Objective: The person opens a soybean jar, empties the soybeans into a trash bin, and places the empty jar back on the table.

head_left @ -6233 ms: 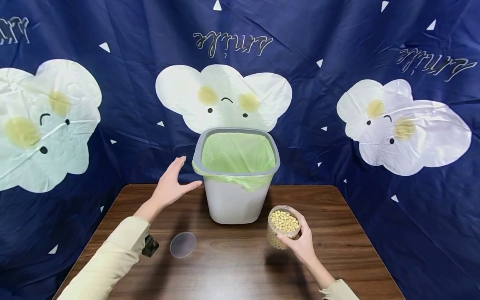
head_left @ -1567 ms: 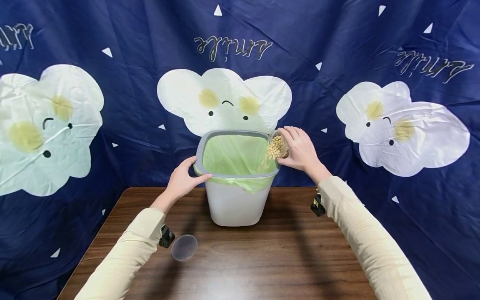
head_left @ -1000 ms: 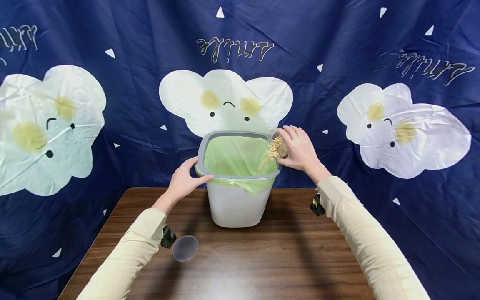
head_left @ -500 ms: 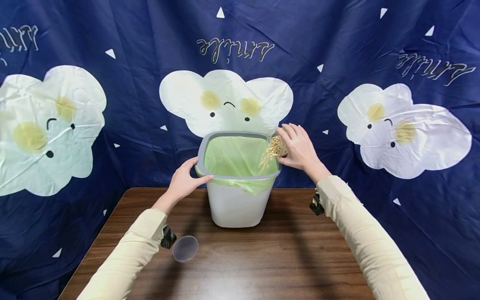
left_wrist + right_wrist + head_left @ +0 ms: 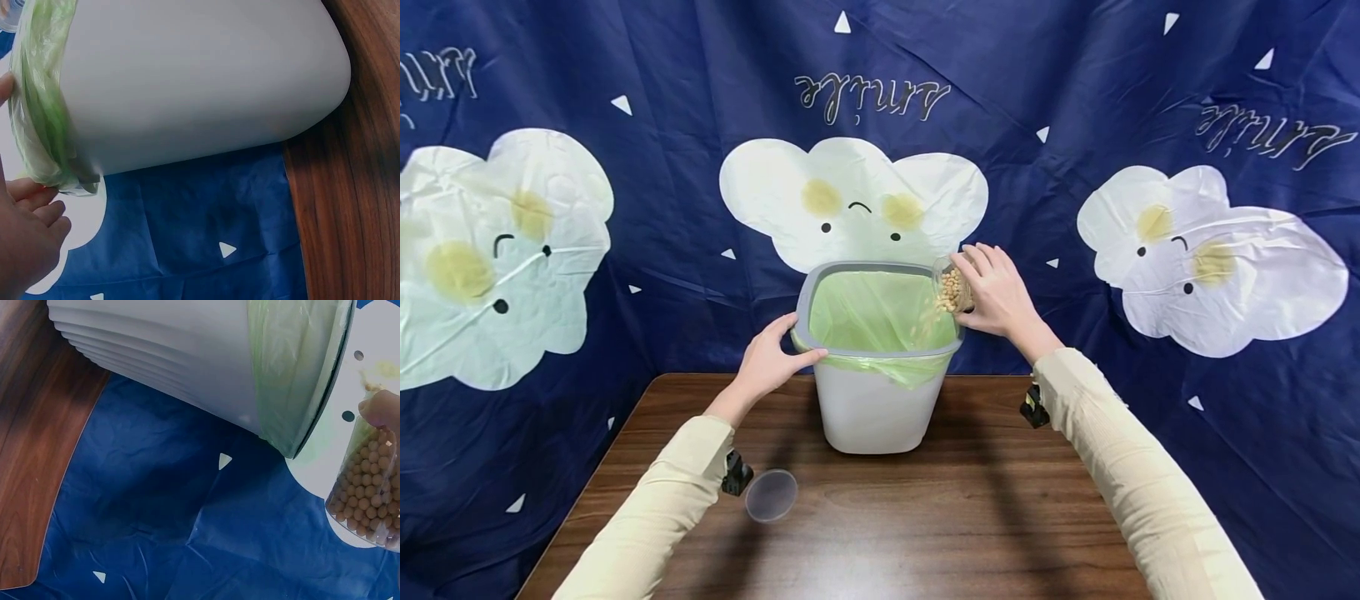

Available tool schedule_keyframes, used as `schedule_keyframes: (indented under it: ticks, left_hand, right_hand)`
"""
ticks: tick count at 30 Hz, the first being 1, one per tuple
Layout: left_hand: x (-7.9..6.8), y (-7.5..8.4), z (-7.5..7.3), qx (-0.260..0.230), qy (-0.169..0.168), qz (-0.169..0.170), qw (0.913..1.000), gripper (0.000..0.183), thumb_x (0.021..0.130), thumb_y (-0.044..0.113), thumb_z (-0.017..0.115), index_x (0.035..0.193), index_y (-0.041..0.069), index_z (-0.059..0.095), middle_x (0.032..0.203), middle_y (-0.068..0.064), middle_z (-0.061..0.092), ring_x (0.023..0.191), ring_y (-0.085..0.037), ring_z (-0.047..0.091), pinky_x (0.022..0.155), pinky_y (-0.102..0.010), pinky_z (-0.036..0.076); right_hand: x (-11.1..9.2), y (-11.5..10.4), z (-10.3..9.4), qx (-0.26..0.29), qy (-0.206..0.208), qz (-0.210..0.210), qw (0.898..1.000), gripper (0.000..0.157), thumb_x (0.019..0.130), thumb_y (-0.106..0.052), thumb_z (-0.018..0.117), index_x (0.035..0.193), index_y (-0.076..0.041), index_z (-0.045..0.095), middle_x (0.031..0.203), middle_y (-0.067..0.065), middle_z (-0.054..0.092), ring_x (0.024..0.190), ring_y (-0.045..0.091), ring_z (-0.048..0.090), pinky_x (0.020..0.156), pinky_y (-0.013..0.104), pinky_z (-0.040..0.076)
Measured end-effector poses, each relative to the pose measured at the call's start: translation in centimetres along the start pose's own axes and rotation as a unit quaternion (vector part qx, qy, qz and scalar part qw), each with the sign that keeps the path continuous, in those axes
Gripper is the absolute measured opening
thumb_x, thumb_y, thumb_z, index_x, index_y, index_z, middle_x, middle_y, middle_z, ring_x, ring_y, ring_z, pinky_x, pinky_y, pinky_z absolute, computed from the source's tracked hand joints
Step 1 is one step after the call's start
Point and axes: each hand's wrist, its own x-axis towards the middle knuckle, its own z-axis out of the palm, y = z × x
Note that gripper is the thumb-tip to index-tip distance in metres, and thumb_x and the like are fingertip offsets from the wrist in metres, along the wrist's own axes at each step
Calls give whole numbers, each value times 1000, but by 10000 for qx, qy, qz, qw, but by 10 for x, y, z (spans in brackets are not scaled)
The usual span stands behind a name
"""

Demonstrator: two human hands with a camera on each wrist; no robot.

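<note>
With our right hand (image 5: 996, 292) clamped round the jar (image 5: 364, 490), we hold it tipped at the right edge of the bin (image 5: 876, 408), beans (image 5: 951, 293) falling toward the green liner (image 5: 865, 312). Our left hand (image 5: 765, 362) grips the rim (image 5: 802, 304) at the left; the bin stands upright on the tabletop (image 5: 910, 533), and the clear lid (image 5: 771, 497) lies in front, leftward.

Falling beans (image 5: 929, 322) blurred; jar (image 5: 364, 495) cut off at right-wrist view's edge.
</note>
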Motion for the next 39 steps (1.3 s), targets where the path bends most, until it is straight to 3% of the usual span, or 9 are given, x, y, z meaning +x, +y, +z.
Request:
schedule_keyframes:
  ticks: [21, 39]
  left_hand:
    - [0, 1, 1, -236, 16, -18, 9997, 82, 70, 50, 72, 136, 11, 42, 137, -9, 43, 127, -28, 36, 101, -47, 31]
    - [0, 1, 1, -219, 63, -2, 9997, 81, 70, 48, 73, 135, 10, 43, 136, -9, 44, 127, -28, 36, 101, -46, 31]
  right_hand:
    - [-2, 3, -4, 49, -114, -73, 9999, 88, 52, -35, 81, 127, -6, 45, 124, 22, 47, 117, 39, 40, 99, 53, 31]
    - [2, 1, -1, 169, 78, -573, 9982, 85, 52, -28, 81, 127, -6, 47, 125, 23, 46, 118, 39, 39, 100, 52, 28]
